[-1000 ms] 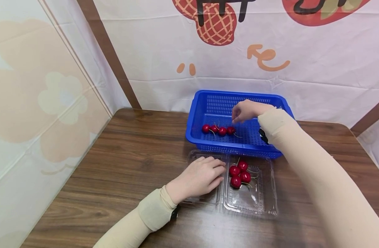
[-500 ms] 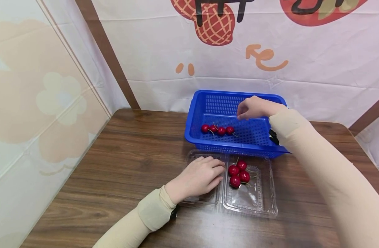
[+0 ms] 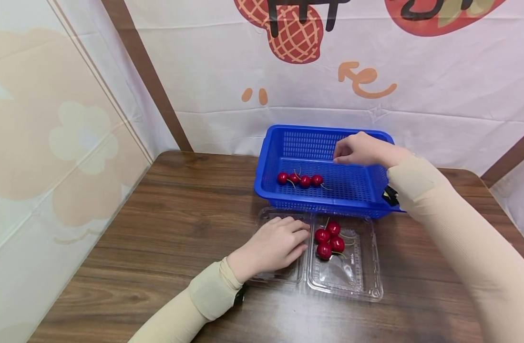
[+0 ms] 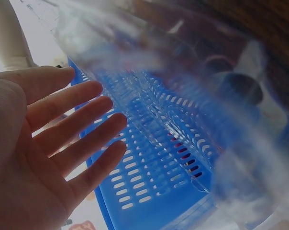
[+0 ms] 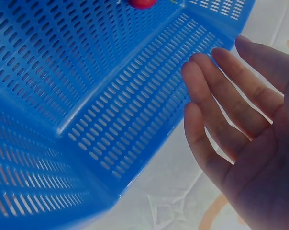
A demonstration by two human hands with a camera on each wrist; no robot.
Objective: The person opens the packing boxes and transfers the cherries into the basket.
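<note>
My left hand (image 3: pixel 275 244) rests over the left half of a clear plastic clamshell box (image 3: pixel 375 267), its fingers extended in the left wrist view and holding nothing. Cherries (image 3: pixel 324 251) with stems sit grouped in the box's right half. Behind the box stands a blue perforated basket (image 3: pixel 262 183), where several more cherries (image 3: pixel 305 181) lie in a row at the front left of its floor. Above the right part of that basket hovers my right hand (image 3: pixel 364 148). Its fingers are relaxed and bare of anything in the right wrist view.
The brown wooden table (image 3: pixel 159 228) carries the box and the basket. A white printed cloth (image 3: pixel 219 62) hangs right behind the basket, and another pale cloth panel (image 3: pixel 51 143) stands along the left side.
My right hand has moved up and to the right, away from the cherries in the basket. My left hand and the cherries stay where they were.
</note>
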